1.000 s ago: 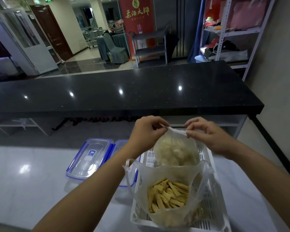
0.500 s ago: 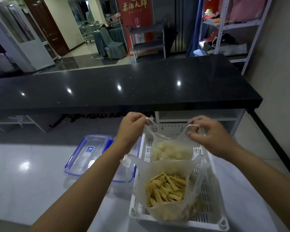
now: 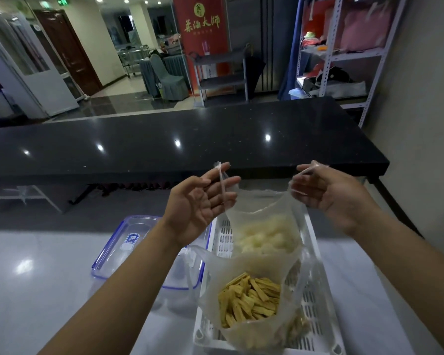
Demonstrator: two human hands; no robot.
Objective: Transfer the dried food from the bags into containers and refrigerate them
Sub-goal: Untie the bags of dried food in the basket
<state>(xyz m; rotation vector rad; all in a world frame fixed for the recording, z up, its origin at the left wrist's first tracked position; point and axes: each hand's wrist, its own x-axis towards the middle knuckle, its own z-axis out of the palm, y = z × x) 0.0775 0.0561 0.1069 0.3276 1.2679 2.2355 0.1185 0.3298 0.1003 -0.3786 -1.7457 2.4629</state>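
Both hands have lifted and spread since a moment ago: left hand (image 3: 203,203) and right hand (image 3: 328,193) each hold a handle of the thin clear plastic bag of pale dried food (image 3: 264,234), standing in the white slotted basket (image 3: 315,298); it looks light, limp and slippery, best held by those handles

Both forearms were bare to the frame's lower edge, no sleeves showing. The left hand (image 3: 199,201) and right hand (image 3: 328,190) wore no gloves, rings or watch.

Both forearms reach forward, palms turned inward. The left hand (image 3: 203,201) and right hand (image 3: 328,193) are raised apart, fingers loosely extended.
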